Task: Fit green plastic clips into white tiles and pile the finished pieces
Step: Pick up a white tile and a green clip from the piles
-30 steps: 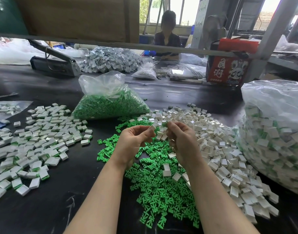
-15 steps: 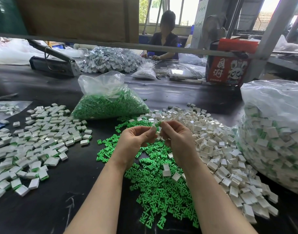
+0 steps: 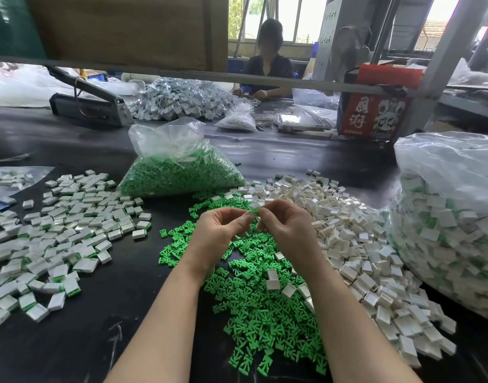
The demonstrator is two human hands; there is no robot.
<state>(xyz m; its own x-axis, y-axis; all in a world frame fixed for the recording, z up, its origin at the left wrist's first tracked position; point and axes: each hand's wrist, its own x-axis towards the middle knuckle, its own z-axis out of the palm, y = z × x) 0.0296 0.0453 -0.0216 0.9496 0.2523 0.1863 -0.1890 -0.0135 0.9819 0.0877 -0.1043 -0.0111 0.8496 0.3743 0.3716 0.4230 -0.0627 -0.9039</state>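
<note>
My left hand (image 3: 220, 230) and my right hand (image 3: 289, 228) meet fingertip to fingertip above a heap of loose green clips (image 3: 265, 308). Between the fingertips a small piece (image 3: 254, 211) shows green and white; both hands pinch it, and most of it is hidden by fingers. Empty white tiles (image 3: 356, 244) lie heaped to the right of my right hand. Finished tiles with green edges (image 3: 63, 233) spread over the black table to the left.
A clear bag of green clips (image 3: 179, 172) stands behind my hands. A large bag of finished pieces (image 3: 447, 230) fills the right edge. Farther back are a heat sealer (image 3: 90, 103), a red box (image 3: 372, 111) and a seated person (image 3: 267, 70).
My hands have drawn closer together and shifted slightly left, with the fingertips now closing on the green and white piece. The heaps on the table have not moved.
</note>
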